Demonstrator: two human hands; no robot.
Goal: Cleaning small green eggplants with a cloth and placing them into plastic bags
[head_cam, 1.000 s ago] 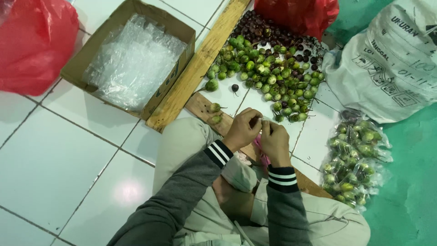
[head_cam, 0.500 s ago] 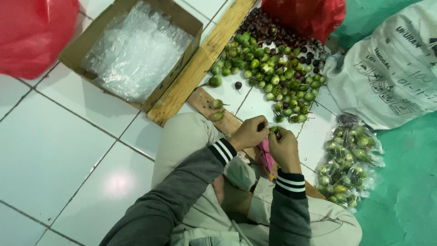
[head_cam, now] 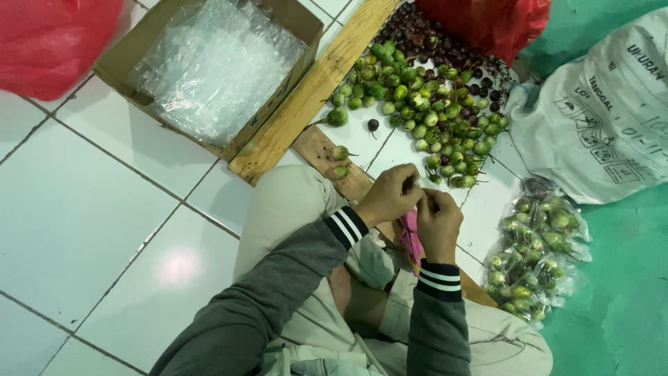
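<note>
Sitting cross-legged on white floor tiles (head_cam: 90, 230), grey sleeves with striped cuffs reaching forward over pale trousers. Left hand (head_cam: 392, 195) and right hand (head_cam: 438, 221) brought together above the lap, fingertips of both pinched closed around something small between them; too small and too hidden to tell what, perhaps one of the green fruits or the neck of a clear bag. Pink strip (head_cam: 410, 240) hanging just below the right hand, touching its palm side.

Just beyond the hands, short wooden board (head_cam: 316, 147) lying flat on the tiles, with two loose green fruits (head_cam: 340, 152) on it. To the right of the knee, heap of small clear bags (head_cam: 532, 254), each packed with green fruits, lying at the edge of a green mat (head_cam: 626, 278).

Further out, directly ahead of the hands, spread pile of green fruits (head_cam: 431, 118) with stalks, loose on the tiles; one dark fruit (head_cam: 373, 124) lying apart at its near left edge. Behind the green pile, patch of dark purple fruits (head_cam: 424, 38), touching it. Long wooden plank (head_cam: 313, 90) running diagonally along the left of the pile, between fruits and cardboard box (head_cam: 111, 63). Box open-topped, filled with crumpled clear plastic bags (head_cam: 209, 69).

Far right, large white printed sack (head_cam: 612, 118), lying over the mat. Far edge, red plastic bag (head_cam: 487, 24) behind the dark fruits; another red plastic bag (head_cam: 49, 42) at the far left corner.
</note>
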